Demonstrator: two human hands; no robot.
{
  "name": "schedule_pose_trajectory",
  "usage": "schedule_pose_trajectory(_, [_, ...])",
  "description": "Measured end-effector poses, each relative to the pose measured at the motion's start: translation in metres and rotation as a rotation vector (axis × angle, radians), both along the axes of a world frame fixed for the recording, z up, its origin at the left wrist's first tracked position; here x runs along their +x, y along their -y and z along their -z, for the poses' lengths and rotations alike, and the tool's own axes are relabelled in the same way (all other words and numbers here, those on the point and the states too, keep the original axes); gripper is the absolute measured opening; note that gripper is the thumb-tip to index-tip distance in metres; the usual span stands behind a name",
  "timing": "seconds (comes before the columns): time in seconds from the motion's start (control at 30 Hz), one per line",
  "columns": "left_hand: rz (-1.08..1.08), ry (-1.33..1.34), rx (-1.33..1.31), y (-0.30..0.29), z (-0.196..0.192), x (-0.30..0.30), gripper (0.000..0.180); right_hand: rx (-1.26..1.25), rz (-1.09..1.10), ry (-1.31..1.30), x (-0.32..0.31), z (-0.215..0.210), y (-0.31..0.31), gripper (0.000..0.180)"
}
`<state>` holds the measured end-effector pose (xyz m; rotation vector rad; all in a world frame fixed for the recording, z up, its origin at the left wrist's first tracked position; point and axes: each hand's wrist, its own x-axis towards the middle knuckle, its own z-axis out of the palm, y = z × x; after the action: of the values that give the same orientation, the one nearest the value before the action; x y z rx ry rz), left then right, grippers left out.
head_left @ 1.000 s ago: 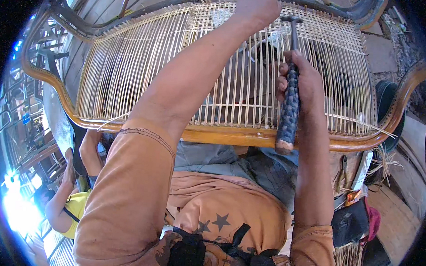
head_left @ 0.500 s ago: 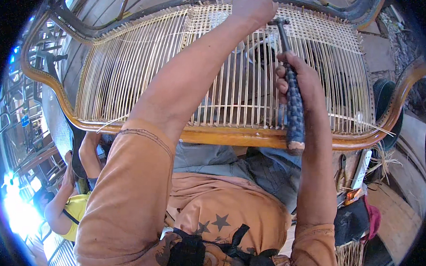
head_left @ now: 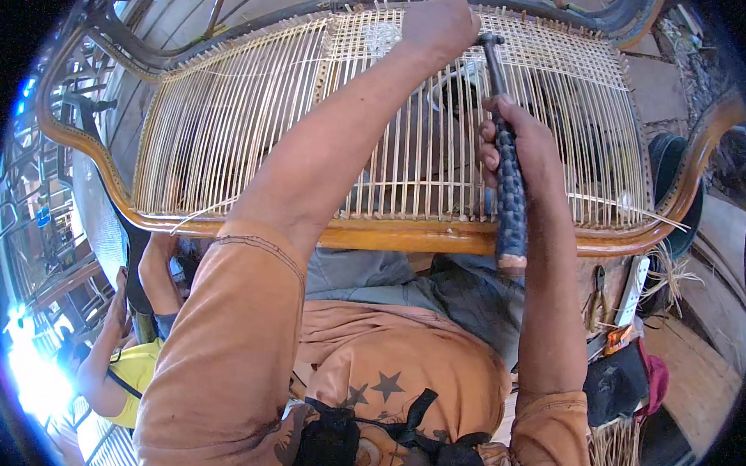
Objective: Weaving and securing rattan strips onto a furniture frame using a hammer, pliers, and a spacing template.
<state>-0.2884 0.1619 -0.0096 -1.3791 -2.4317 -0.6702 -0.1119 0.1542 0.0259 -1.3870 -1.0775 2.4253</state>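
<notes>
Hammer [head_left: 512,207] sat wrapped in my right hand [head_left: 530,148], slanting over the cane panel [head_left: 245,122], its handle crossing the wooden frame's [head_left: 389,236] near rail. Its head was just beside my left hand [head_left: 439,27], curled near the panel's far edge; from afar, I couldn't tell what that held.

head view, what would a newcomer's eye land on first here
Probably the big curved wooden frame across the upper half, strung with pale strands that are closely woven at the far right. Next, the dark-handled hammer upright in the right hand, right of centre, while the left hand is near the frame's far side. At lower left, a bright glare sits beside another person's yellow top.
</notes>
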Motion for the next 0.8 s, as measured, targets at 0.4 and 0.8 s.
schedule_pose_trajectory(0.4, [-0.309, 0.336, 0.09, 0.143, -0.049, -0.092, 0.039, 0.284, 0.201, 0.079, 0.105, -0.036, 0.026, 0.033])
schedule_pose_trajectory(0.8, [-0.102, 0.422, -0.06, 0.082, -0.042, -0.025, 0.032, 0.218, 0.136, -0.054, 0.065, -0.039, 0.027, 0.03])
